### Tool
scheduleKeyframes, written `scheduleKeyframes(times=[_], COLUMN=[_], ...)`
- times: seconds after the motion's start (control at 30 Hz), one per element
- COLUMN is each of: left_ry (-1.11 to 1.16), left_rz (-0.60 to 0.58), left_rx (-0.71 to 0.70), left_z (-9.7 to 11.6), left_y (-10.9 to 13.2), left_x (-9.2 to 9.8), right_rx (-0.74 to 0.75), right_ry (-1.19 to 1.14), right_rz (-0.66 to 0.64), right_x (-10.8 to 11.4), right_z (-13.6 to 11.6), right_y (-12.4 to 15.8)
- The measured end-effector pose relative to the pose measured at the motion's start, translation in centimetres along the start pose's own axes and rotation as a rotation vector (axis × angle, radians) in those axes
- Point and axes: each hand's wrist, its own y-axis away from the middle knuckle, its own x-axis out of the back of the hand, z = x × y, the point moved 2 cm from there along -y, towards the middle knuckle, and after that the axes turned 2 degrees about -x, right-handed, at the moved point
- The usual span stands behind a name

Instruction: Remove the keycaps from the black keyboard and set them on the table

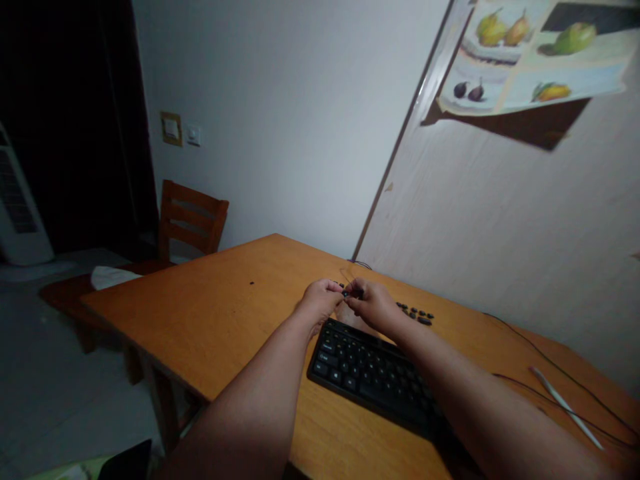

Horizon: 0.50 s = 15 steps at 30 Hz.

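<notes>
As the left hand [321, 301] and right hand [373, 303] met just beyond the far-left corner of a black plastic keyboard [373, 373], a tiny dark piece [345, 293] sat between their fingertips, too small for its long axis to be read. The left thumb and forefinger appeared to pinch it; the right fingers bunched against its other side, their exact grip hidden. A thin wire loop [345, 272] rose past the fingers, away from the keyboard. With its right end angled toward the person, the keyboard ran beneath the right forearm [450, 353]; small dark loose pieces [425, 321] lay beyond it on the orange-brown wooden table [200, 320].
</notes>
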Motion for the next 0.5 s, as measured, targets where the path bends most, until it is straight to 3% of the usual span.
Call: scheduleKeyframes(times=[0.17, 0.5], left_ry=[0.066, 0.159], left_rz=[-0.036, -0.031], left_rx=[0.030, 0.050], left_z=[0.22, -0.15], left_y=[0.22, 0.00], left_x=[0.02, -0.03], right_rx=[0.110, 0.071], right_ry=[0.116, 0.113], right_rz=[0.068, 0.039], right_x=[0.32, -0.06], right_z=[-0.76, -0.86], right_y=[0.44, 0.36])
